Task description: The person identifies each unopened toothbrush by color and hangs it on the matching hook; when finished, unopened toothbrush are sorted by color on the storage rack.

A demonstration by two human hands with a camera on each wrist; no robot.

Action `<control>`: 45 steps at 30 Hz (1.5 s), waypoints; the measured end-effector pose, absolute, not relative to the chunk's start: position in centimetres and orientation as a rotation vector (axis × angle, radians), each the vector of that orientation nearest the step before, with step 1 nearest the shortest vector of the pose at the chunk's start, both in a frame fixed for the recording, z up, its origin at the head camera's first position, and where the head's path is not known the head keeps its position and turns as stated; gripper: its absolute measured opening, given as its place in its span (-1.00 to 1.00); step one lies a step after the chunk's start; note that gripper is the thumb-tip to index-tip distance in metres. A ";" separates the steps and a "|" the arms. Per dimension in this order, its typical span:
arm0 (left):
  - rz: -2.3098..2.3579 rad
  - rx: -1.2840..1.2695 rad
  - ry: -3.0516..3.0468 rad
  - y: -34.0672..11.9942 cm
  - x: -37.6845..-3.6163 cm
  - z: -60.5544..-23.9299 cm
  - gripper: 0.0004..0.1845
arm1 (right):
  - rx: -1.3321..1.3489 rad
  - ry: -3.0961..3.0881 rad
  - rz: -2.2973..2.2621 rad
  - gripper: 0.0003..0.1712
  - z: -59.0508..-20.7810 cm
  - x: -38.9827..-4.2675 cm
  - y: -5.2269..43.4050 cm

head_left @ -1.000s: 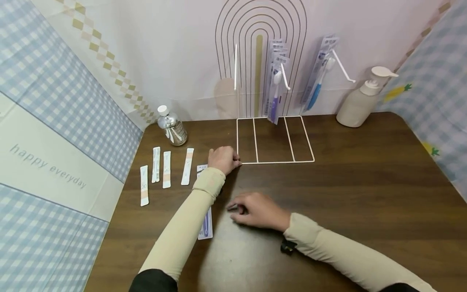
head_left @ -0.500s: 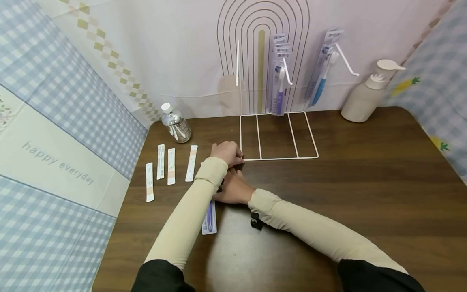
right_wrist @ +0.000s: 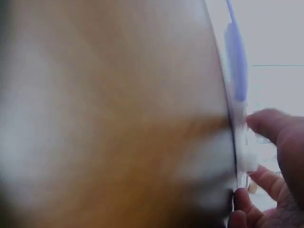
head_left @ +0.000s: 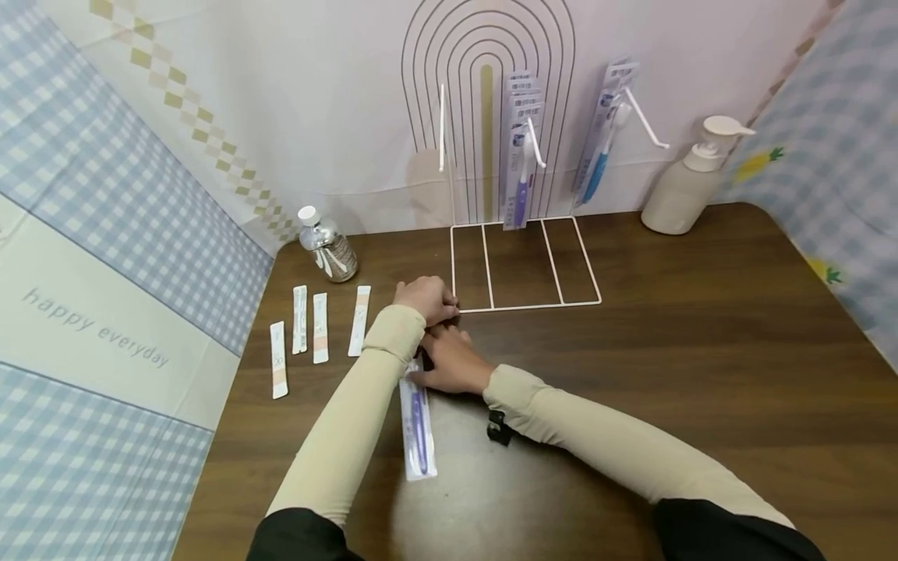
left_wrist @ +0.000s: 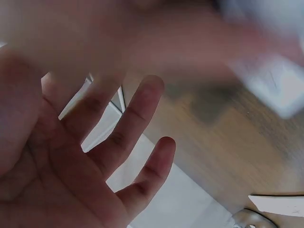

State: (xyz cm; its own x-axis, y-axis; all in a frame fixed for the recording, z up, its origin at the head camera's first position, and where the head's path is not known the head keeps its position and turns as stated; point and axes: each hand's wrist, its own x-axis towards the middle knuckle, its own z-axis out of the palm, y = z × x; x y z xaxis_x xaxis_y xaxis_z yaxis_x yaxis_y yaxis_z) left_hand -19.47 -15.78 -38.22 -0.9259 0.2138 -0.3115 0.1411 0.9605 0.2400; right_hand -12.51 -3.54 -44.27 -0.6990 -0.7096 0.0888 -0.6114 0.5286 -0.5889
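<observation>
A purple toothbrush in a clear pack (head_left: 418, 428) lies under my crossed forearms in the head view. My right hand (head_left: 454, 362) reaches beneath the left wrist and grips its upper part. The right wrist view shows the packaged toothbrush (right_wrist: 237, 66) edge-on, between thumb and fingers. At the front left corner of the white wire rack (head_left: 529, 307), my left hand (head_left: 426, 298) appears to pinch the frame. In the left wrist view, the ring and little fingers (left_wrist: 159, 161) are extended, and a blurred hand covers the upper part.
Packed toothbrushes (head_left: 519, 156) hang on the rack's middle hook, and a blue one (head_left: 596, 175) on the right hook. The left hook (head_left: 442, 128) is bare. Several slim packets (head_left: 320, 327) and a silvery bottle (head_left: 330, 249) lie left; a pump bottle (head_left: 680, 191) stands right.
My right hand has come left and forward to the packaged toothbrush, whose lower end has shifted right. The left hand has stayed at the rack's corner.
</observation>
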 end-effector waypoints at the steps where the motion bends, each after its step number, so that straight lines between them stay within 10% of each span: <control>1: 0.301 0.251 2.775 -15.8 -19.5 -38.2 -0.73 | -1.139 2.589 -0.932 -0.24 -44.2 -12.3 -2.9; 8: 0.274 0.235 2.794 -15.9 -19.4 -38.1 -0.80 | -0.984 2.508 -1.132 -0.60 -43.8 -10.8 2.7; 16: 0.289 0.314 2.848 -15.6 -18.8 -38.7 -0.88 | -0.751 2.463 -1.488 -0.59 -42.2 -10.5 9.4; 22: 0.293 0.329 2.898 -15.3 -18.7 -39.3 -0.87 | -1.133 2.955 -1.528 -0.43 -36.0 -11.9 12.2; 31: 0.310 0.256 2.942 -15.0 -18.8 -39.4 -0.87 | -1.306 3.300 -1.685 -0.42 -28.4 -15.3 12.9; 45: 0.332 0.239 2.959 -15.0 -18.5 -39.5 -0.90 | -0.999 3.302 -1.785 -0.51 -30.4 -20.4 10.8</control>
State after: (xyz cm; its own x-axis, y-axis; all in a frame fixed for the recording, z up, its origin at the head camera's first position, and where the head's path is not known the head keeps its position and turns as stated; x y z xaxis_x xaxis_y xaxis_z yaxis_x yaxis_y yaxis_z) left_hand -18.54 -15.04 -39.52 -0.9754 0.1748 -0.1345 0.1407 0.9627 0.2313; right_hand -20.38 10.84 -30.36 -0.6217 -0.0688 0.7802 -0.6905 0.5183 -0.5045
